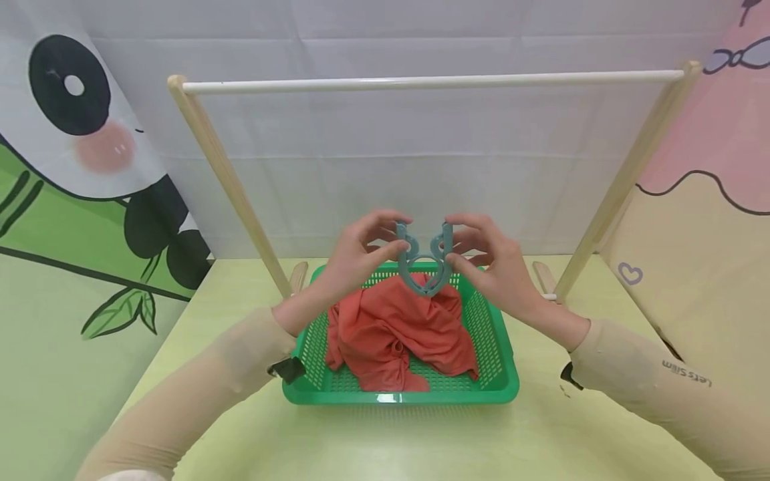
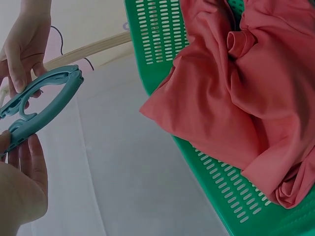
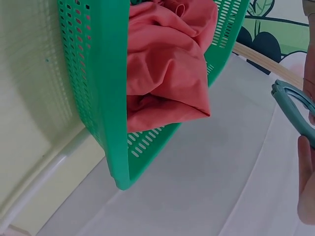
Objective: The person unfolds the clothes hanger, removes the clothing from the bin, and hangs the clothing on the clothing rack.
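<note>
A teal folding clothes hanger (image 1: 426, 288), its two arms folded up into a U, is held in the air above the basket. My left hand (image 1: 361, 250) pinches one arm between thumb and fingers; my right hand (image 1: 490, 257) pinches the other arm the same way. In the left wrist view the hanger (image 2: 56, 101) shows a hinged end pointing away from the hands. Below it, a crumpled red cloth garment (image 1: 391, 334) lies in a green plastic basket (image 1: 400, 398). The garment's kind cannot be made out.
Behind the basket stands a rack with a white horizontal rod (image 1: 421, 83) and wooden side posts (image 1: 231, 184). The basket sits on a pale yellow table (image 1: 397, 444). White cloth (image 1: 409, 187) hangs behind, and printed panels stand at both sides.
</note>
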The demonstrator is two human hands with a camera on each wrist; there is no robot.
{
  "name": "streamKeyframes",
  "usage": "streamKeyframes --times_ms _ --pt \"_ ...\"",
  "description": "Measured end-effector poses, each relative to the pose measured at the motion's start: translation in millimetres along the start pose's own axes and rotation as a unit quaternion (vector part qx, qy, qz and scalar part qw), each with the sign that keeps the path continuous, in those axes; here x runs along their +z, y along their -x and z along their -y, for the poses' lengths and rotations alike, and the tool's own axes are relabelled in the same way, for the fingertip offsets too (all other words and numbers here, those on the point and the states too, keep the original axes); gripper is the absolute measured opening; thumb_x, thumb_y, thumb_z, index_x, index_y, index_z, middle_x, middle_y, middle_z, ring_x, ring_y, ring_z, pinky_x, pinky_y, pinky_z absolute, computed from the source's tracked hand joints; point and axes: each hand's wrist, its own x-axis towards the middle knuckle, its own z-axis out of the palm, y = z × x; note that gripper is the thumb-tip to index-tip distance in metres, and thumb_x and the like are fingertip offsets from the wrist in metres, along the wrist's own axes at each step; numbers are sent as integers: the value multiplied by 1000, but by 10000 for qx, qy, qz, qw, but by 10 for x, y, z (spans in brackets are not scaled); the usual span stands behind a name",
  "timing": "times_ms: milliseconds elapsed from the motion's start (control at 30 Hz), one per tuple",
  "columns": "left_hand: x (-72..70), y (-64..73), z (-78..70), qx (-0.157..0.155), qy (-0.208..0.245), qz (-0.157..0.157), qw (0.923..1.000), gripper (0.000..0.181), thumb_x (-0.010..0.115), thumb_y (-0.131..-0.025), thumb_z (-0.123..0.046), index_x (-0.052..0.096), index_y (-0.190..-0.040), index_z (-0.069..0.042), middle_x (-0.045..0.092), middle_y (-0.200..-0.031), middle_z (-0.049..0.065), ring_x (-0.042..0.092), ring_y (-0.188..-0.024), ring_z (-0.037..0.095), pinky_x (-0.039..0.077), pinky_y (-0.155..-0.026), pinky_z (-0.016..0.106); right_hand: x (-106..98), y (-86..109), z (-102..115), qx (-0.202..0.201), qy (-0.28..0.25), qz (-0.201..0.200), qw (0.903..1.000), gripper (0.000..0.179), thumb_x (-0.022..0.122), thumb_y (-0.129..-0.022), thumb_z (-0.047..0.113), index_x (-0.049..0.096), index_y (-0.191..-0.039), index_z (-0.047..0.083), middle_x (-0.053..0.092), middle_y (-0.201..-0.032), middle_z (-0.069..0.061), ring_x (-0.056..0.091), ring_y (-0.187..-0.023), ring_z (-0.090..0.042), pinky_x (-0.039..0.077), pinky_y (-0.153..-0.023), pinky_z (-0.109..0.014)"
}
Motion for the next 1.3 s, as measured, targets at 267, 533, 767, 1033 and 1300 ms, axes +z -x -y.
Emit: streamKeyframes --times_ms 267,533,767,1033,1300 --pt "-83 -3 26 -172 72 -402 9990 32 67 -94 -11 61 -125 -8 64 -108 10 67 -96 18 60 -80 36 -132 -11 -79 43 -271 -41 9996 61 68 -85 -11 42 -139 5 69 -98 -15 70 -82 -7 59 -66 -21" --pt "-237 28 63 -363 -65 -567 9977 29 68 -93 -10 60 -120 -5 65 -109 11 67 -94 12 60 -77 33 -294 -31 -127 224 -167 -190 9994 57 67 -87 -10 49 -138 8 70 -99 -15 70 -82 -5 59 -68 -21" --pt "-295 85 129 -457 -206 -488 9976 23 68 -94 -12 61 -115 -7 66 -104 9 66 -84 10 59 -74 31 -339 -10 -118 283 -407 -335 9982 51 65 -86 -12 48 -133 1 69 -98 -2 70 -80 -9 59 -65 -24" --pt "-383 153 246 -862 -791 -217 9929 22 68 -94 -17 63 -116 -11 66 -115 8 63 -106 19 56 -87 37 -413 -32 -113 243 -1101 -582 9919 48 62 -86 -16 44 -129 -7 69 -99 0 71 -86 -10 60 -66 -24" --pt "-414 151 253 -913 -1192 301 9882 28 65 -96 -17 68 -125 -17 66 -126 6 61 -118 22 55 -94 43 -409 -42 -118 273 -1144 -619 9911 47 63 -87 -15 43 -129 -7 69 -99 0 72 -87 -10 60 -67 -23"
